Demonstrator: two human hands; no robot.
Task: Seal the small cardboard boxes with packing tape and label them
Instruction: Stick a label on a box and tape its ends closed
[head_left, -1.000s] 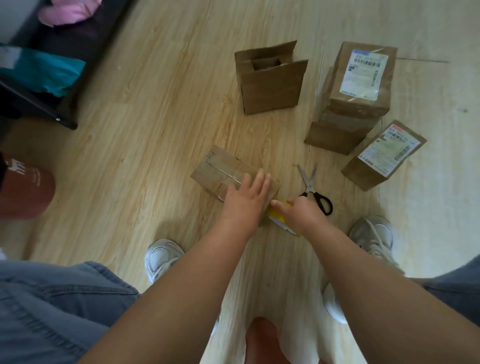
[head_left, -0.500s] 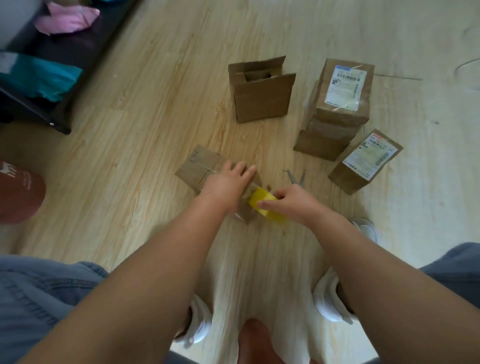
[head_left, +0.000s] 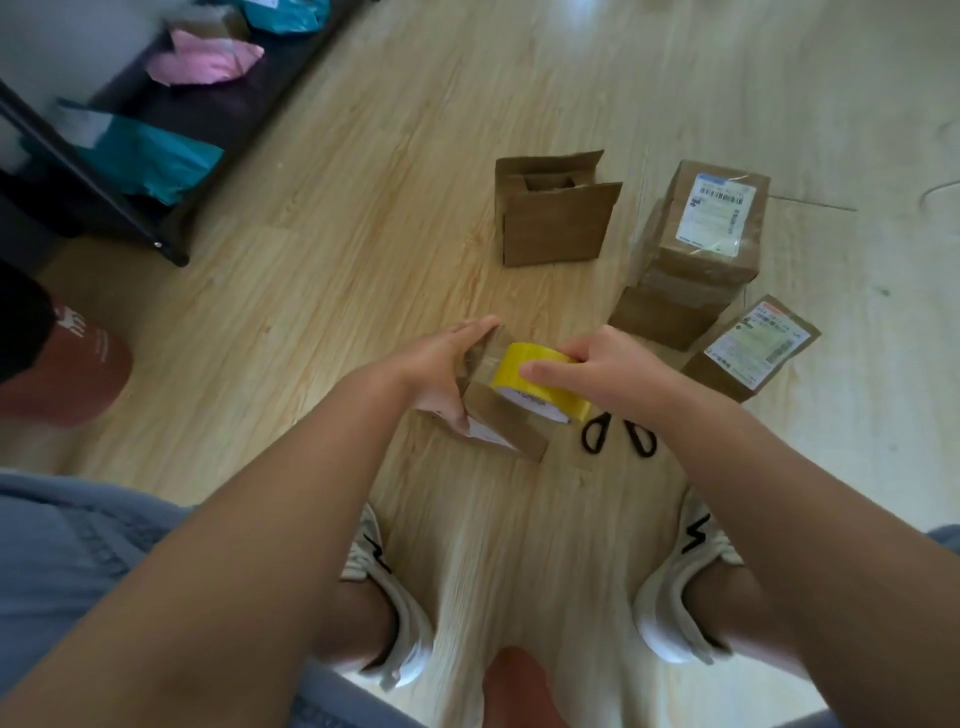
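We logged the left hand (head_left: 441, 369) clasping the box (head_left: 501, 423), fingers nearly straight, thumb hooked round its near edge. Right hand (head_left: 605, 364) curled round the tape roll (head_left: 540, 387), touching the box. Scissors (head_left: 618, 437) at its 4 o'clock.

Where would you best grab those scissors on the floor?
By the black handle loops of the scissors, coming from the person's side. The loops lie bare and nearest the person, while the blades run away under the right hand and tape.
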